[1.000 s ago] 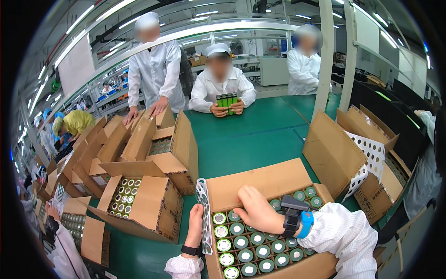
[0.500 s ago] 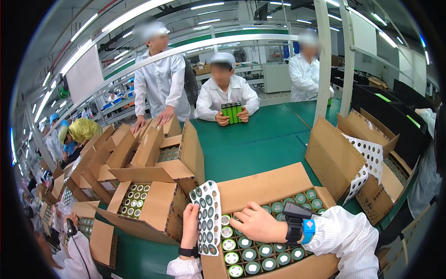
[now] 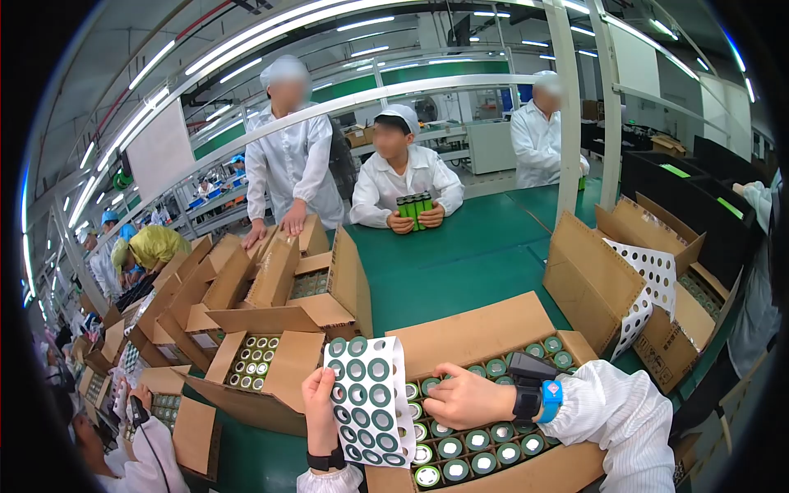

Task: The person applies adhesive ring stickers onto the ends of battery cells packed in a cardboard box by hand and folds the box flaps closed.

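Observation:
My left hand grips the left edge of a white sheet of dark green ring stickers, held upright over the left side of an open cardboard box. Round empty spots run down the sheet's right side. My right hand is over the cylindrical battery cells standing in the box's divider grid. Its fingers are drawn together at the cell tops; what they pinch, if anything, is hidden. Many cells carry green rings around white centres. Some in the left column show bare, lighter green tops.
A box of battery cells stands open to my left, with more cartons behind it. On the right, a punched white sheet hangs by a carton. Across the green table, a person holds green cells.
The sheet has turned to face me more fully, showing its rings. My right hand has shifted slightly right and down, staying over the cells. The whole view has shifted slightly.

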Available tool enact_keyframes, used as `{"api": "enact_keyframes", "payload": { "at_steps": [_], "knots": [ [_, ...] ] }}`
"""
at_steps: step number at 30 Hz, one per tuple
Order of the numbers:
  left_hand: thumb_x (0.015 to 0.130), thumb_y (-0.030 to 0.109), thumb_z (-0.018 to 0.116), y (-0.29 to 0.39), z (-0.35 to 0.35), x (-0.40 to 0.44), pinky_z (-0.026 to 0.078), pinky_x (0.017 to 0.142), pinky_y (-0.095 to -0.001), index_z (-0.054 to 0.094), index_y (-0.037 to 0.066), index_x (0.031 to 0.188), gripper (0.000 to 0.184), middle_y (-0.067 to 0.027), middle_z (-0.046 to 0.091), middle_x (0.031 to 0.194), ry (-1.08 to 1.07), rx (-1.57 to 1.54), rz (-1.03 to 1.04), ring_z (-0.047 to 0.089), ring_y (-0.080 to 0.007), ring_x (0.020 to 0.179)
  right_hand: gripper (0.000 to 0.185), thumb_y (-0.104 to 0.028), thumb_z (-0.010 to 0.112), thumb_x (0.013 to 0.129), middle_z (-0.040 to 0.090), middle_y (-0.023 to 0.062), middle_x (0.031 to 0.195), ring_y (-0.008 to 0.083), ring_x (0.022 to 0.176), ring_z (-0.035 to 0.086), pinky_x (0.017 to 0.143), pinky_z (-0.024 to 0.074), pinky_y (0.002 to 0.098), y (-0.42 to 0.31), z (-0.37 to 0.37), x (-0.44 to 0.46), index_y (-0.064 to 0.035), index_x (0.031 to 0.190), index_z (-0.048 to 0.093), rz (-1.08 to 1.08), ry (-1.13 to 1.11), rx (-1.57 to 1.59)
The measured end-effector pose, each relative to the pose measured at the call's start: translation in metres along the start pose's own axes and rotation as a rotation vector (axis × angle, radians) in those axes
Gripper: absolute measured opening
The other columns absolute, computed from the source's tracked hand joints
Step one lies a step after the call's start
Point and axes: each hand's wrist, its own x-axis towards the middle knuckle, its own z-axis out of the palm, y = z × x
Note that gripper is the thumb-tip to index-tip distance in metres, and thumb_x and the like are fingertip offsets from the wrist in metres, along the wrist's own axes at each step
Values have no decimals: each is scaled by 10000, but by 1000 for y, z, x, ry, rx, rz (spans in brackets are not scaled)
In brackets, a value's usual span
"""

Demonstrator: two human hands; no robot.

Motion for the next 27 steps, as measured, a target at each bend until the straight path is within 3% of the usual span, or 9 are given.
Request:
{"api": "enact_keyframes", "payload": {
  "at_steps": [3,5,7,9,11,13,17,18,27],
  "knots": [
    [905,177,517,0,-3,-2,351,426,-149,576,33,759,213,50,565,621,-9,-10,-35,466,-2,478,136,-111,587,739,467,27,559,187,529,515,794,418,351,5,2,0,-64,668,481,4,98,133],
    [899,181,528,3,1,-5,302,403,-146,574,38,738,220,62,543,584,-4,-32,-54,419,9,444,133,-88,549,748,477,42,505,216,499,501,790,415,349,6,3,0,-42,645,478,237,211,357],
    [891,184,540,4,-1,-11,307,424,-140,579,30,745,216,60,546,602,-158,28,-174,421,13,471,142,-102,527,807,540,49,558,193,524,531,725,436,313,8,0,1,-20,693,514,315,304,457],
    [889,178,547,7,4,-15,317,481,-142,585,14,778,202,66,531,648,-344,175,-247,423,17,550,177,-142,521,863,595,56,635,147,592,567,659,444,273,8,-4,5,-3,758,554,786,394,1018],
    [887,160,553,13,16,-19,309,491,-147,574,5,771,195,66,511,644,-503,229,-336,416,13,565,214,-181,518,892,629,70,730,123,678,582,612,443,244,13,-5,2,10,815,573,748,339,1127],
    [883,151,561,6,19,-17,298,488,-154,554,4,744,203,61,489,616,-544,234,-311,400,3,550,193,-180,540,886,630,70,820,114,778,577,688,457,264,10,-11,3,5,860,588,664,127,1160],
    [880,144,562,3,15,-14,291,486,-160,546,14,701,222,59,483,598,-511,227,-292,392,-1,540,142,-137,630,815,609,66,850,169,814,580,754,450,295,10,-3,3,-7,856,594,547,184,968],
    [878,142,563,4,15,-13,289,485,-161,541,18,683,232,61,479,593,-508,243,-283,390,-2,540,134,-132,627,812,591,79,899,190,869,570,782,443,302,10,-3,3,-6,832,586,538,179,980],
    [869,140,574,-18,5,-1,292,493,-158,536,21,666,239,82,481,610,-486,254,-264,391,5,554,96,-74,579,825,527,90,968,205,848,539,747,453,303,9,2,1,1,810,521,527,316,915]
  ]
}}
